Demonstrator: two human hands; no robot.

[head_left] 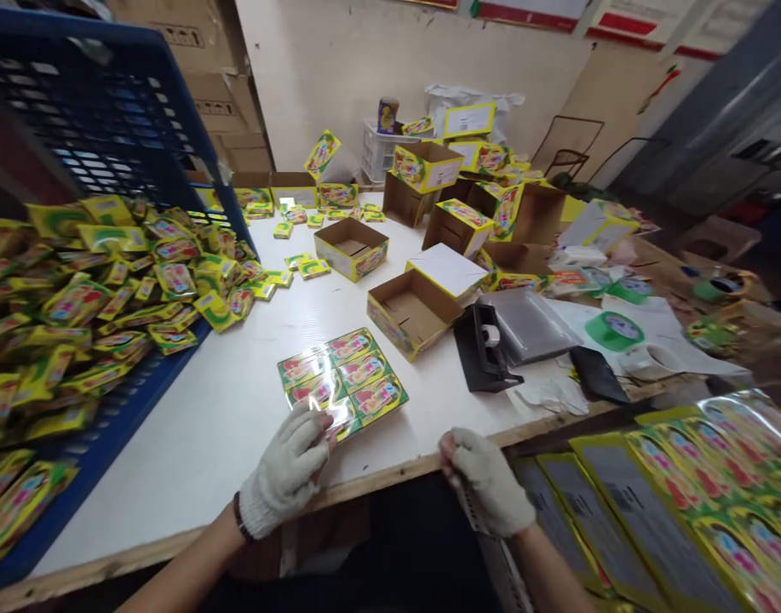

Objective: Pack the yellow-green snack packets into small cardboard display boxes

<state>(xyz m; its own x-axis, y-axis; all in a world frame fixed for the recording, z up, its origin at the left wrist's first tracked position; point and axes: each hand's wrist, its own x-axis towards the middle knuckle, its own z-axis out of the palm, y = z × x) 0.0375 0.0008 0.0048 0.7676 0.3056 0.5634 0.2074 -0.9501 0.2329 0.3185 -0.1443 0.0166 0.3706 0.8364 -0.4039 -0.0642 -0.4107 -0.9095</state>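
Note:
A flat, shiny clear-covered pack [364, 383] of several green and yellow printed boxes lies on the white table [237, 443]. My left hand [288, 468], in a white glove with bare fingertips, rests at the pack's near left corner, fingers bent against its edge. My right hand [485, 477], gloved the same way, is at the table's wooden front edge, right of the pack and apart from it. Its fingers are curled together, and whatever they hold is hidden. Beyond the pack stands an open cardboard tray [412, 311].
A blue crate [128, 413] heaped with small yellow packets [109, 315] leans at the left. A black tape dispenser [485, 349], clear sheets [531, 323] and green tape [613, 330] lie right. Open boxes pile up behind; finished-looking packs [703, 477] sit at lower right.

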